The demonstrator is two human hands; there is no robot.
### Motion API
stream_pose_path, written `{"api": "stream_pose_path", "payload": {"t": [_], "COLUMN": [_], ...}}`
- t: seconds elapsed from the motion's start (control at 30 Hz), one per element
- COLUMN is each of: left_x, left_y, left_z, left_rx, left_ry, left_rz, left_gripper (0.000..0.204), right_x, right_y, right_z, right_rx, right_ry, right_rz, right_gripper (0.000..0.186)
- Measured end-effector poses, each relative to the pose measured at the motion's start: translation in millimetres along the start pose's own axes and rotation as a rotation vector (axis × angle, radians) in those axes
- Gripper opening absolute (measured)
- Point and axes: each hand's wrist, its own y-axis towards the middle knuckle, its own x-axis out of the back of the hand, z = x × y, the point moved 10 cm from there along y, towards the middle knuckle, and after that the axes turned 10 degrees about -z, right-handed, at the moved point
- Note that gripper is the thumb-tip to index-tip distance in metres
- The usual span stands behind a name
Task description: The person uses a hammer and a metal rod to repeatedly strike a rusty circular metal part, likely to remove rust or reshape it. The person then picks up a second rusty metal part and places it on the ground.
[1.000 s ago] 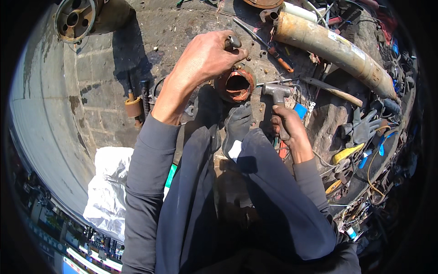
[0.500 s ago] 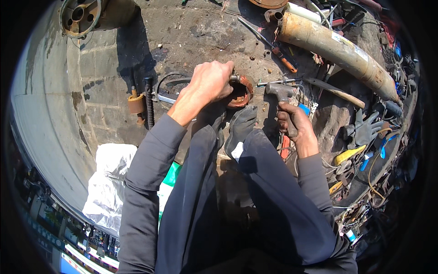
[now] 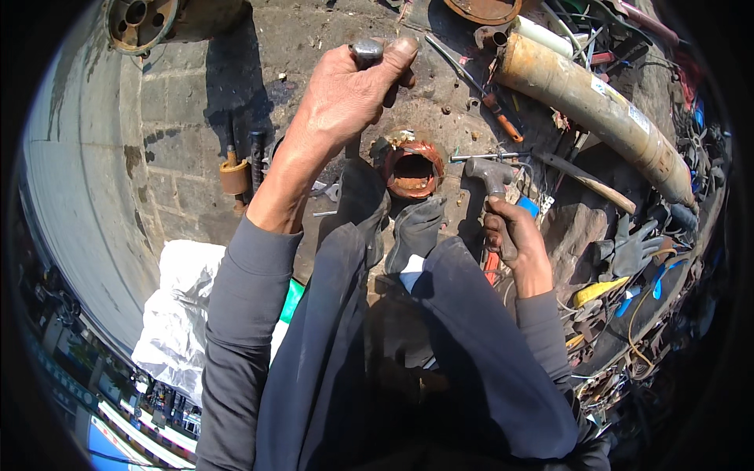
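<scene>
Since 0.5 s ago, L hand had come up off the reddish-brown ring & out past its far side; R hand had stayed abt the same, off to the ring's R.

Biggest 1st: ground, dark & stained, under everything. Long rusty pipe, upper R, lying at a slant. White crinkled bag, lower L, beside the L sleeve. Rusty housing w/ round holes in its end, upper L, cut off by the frame edge.

Then the 2 hands. L was curled tight round a metal tool, thumb uppermost, clear of the ring. R was wrapped round the handle of a hammer, head up, near the ring but not touching it. Screwdriver w/ orange handle lay b/w ring & pipe. Ring sat on the ground right by the toes, its dark opening in view. Grey glove lay far R. Tan cylinder on a shaft, L of the L forearm. Smallest: the metal tool, only its blunt end clearly seen.
</scene>
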Motion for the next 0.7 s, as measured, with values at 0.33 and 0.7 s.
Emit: {"api": "stream_pose_path", "payload": {"t": [0.33,0.7], "left_x": [-46,-63], "left_y": [-13,-15], "left_z": [32,62], "left_rx": [0.289,0.33], "left_ry": [-0.603,-0.596], "left_rz": [-0.106,-0.043], "left_gripper": [0.044,0.043], "right_x": [1,0], "right_y": [4,4], "right_z": [-3,-4], "right_rx": [-0.025,-0.025], "right_ry": [0.037,0.041], "right_rz": [0.037,0.039], "right_gripper": [0.016,0.015]}}
